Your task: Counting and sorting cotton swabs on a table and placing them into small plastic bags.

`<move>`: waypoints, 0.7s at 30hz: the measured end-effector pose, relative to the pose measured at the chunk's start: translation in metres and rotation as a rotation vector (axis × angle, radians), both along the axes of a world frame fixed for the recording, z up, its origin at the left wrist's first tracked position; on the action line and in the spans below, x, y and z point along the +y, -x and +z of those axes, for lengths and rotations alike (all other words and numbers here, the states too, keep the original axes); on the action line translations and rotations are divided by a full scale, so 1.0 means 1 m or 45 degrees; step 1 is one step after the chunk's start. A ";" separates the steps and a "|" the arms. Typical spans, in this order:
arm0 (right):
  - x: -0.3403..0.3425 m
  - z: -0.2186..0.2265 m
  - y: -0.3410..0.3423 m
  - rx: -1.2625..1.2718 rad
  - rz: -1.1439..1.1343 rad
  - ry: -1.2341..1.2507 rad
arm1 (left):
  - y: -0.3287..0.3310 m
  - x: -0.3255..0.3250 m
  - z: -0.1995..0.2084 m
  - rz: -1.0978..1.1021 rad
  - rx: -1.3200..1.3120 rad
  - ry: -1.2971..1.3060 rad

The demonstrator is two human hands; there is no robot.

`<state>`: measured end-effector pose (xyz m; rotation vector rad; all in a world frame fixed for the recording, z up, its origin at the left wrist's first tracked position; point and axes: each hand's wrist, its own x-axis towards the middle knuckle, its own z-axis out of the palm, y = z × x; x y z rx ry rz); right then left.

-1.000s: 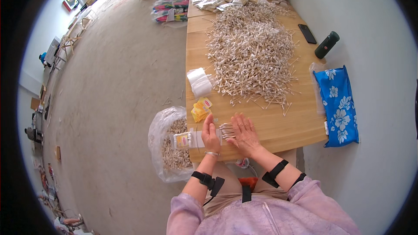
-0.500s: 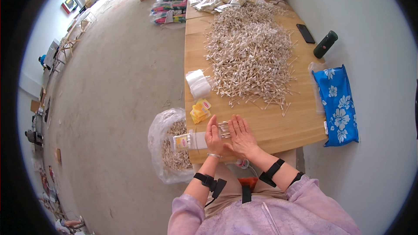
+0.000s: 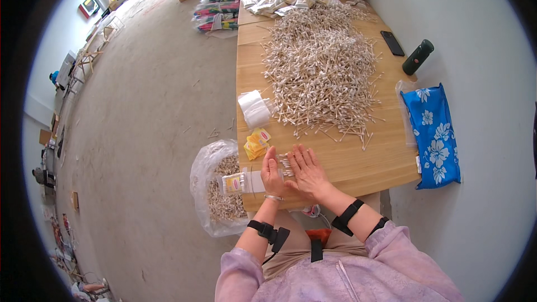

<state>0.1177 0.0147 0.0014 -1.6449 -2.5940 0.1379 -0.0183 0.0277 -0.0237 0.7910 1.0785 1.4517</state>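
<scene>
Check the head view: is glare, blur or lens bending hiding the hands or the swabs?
Head view: even daylight, no glare on the wooden table; its edges bow toward the dark rim; left hand and right hand are sharp, the small swab bundle between them too tiny to resolve.
</scene>
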 end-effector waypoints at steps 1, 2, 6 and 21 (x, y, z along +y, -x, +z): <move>0.002 0.002 0.000 -0.015 0.001 0.012 | 0.000 0.000 0.000 -0.001 -0.004 -0.004; 0.002 0.003 0.000 -0.014 0.003 0.012 | 0.001 0.000 -0.001 0.000 -0.007 -0.006; -0.010 0.002 -0.004 -0.020 0.027 0.003 | 0.000 -0.001 0.002 0.020 -0.049 0.013; -0.015 0.002 -0.009 0.057 -0.025 -0.049 | -0.008 -0.008 0.002 -0.022 -0.060 -0.007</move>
